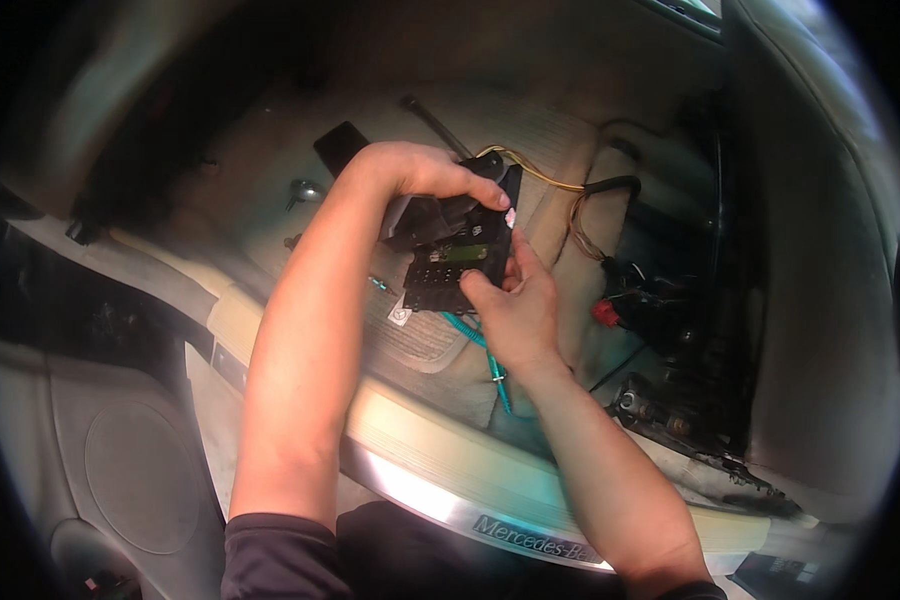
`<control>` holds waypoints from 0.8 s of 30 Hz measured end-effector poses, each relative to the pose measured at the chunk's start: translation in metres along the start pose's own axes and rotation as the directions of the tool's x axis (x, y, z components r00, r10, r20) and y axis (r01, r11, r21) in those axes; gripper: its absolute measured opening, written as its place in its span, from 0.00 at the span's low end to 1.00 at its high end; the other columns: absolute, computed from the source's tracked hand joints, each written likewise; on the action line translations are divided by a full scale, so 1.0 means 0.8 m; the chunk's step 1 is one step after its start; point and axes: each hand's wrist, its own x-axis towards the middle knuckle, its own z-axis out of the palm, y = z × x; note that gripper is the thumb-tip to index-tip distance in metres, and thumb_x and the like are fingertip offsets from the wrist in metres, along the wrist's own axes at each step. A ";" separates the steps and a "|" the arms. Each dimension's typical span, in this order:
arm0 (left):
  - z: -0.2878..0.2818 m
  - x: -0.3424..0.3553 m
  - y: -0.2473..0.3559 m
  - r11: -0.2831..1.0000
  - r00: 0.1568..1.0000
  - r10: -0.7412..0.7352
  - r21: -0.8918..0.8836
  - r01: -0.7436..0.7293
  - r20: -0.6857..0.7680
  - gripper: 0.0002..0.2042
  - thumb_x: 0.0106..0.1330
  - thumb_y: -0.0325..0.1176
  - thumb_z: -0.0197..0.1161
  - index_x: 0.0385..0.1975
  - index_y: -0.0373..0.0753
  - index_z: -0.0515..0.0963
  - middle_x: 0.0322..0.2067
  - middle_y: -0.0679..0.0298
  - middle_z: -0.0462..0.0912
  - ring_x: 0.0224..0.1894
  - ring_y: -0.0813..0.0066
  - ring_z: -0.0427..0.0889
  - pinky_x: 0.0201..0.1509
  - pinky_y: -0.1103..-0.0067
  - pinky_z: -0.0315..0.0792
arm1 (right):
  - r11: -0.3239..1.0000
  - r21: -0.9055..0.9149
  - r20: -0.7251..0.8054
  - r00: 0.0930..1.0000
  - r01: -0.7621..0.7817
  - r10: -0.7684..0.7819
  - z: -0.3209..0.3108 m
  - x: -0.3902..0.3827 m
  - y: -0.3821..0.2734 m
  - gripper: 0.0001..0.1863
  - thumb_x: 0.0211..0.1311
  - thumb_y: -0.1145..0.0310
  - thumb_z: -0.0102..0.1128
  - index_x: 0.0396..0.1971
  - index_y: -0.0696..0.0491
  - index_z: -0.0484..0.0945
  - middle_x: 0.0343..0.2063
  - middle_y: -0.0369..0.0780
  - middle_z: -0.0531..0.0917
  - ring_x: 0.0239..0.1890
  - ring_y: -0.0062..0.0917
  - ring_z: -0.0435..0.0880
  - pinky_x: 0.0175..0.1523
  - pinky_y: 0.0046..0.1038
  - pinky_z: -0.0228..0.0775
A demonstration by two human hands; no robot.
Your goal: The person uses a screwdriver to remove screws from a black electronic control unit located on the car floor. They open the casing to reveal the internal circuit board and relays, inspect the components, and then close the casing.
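Over the car's footwell, both hands grip a black plastic electronic module (435,285) with small square openings and a green strip showing in its face. My left hand (440,175) wraps over its upper side, thumb along the edge by a small pink-and-white sticker (511,217). Lower right, my right hand (520,305) pinches the module's edge, thumb on the face. A black cover-like piece (425,220) lies under my left hand; whether it is joined to the module I cannot tell. Yellow and brown wires (530,168) run right from behind the module.
A teal coiled cord (492,365) hangs below the module over the beige carpet (420,345). To the right are dark wiring with a red connector (605,313) and a black seat rail (715,330). The door sill (430,430) crosses in front; the door panel (130,450) stands left.
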 end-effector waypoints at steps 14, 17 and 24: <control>0.037 -0.009 0.014 0.968 0.980 0.092 0.247 -0.046 -0.176 0.36 0.69 0.66 0.50 0.57 0.36 0.78 0.54 0.52 0.82 0.54 0.54 0.83 0.58 0.64 0.76 | 0.591 -0.728 0.137 0.918 0.348 -0.372 -0.019 -0.001 -0.025 0.43 0.49 0.75 0.66 0.70 0.49 0.62 0.71 0.47 0.59 0.72 0.42 0.60 0.72 0.35 0.59; 0.021 -0.037 0.007 0.999 0.987 -0.036 -0.026 0.033 -0.154 0.34 0.74 0.62 0.45 0.52 0.31 0.79 0.48 0.50 0.84 0.40 0.54 0.88 0.40 0.63 0.83 | 0.642 -0.687 0.161 0.933 0.341 -0.323 -0.041 0.005 -0.013 0.27 0.56 0.75 0.65 0.58 0.55 0.72 0.65 0.47 0.70 0.70 0.36 0.65 0.73 0.36 0.58; 0.009 -0.009 -0.059 0.927 0.996 0.076 -0.366 -0.088 -0.045 0.34 0.72 0.61 0.51 0.51 0.28 0.73 0.39 0.51 0.80 0.29 0.64 0.87 0.26 0.70 0.86 | 0.897 -0.370 -0.094 0.950 0.244 -0.297 -0.047 0.009 -0.010 0.05 0.68 0.73 0.61 0.33 0.57 0.77 0.42 0.39 0.85 0.47 0.22 0.77 0.58 0.25 0.65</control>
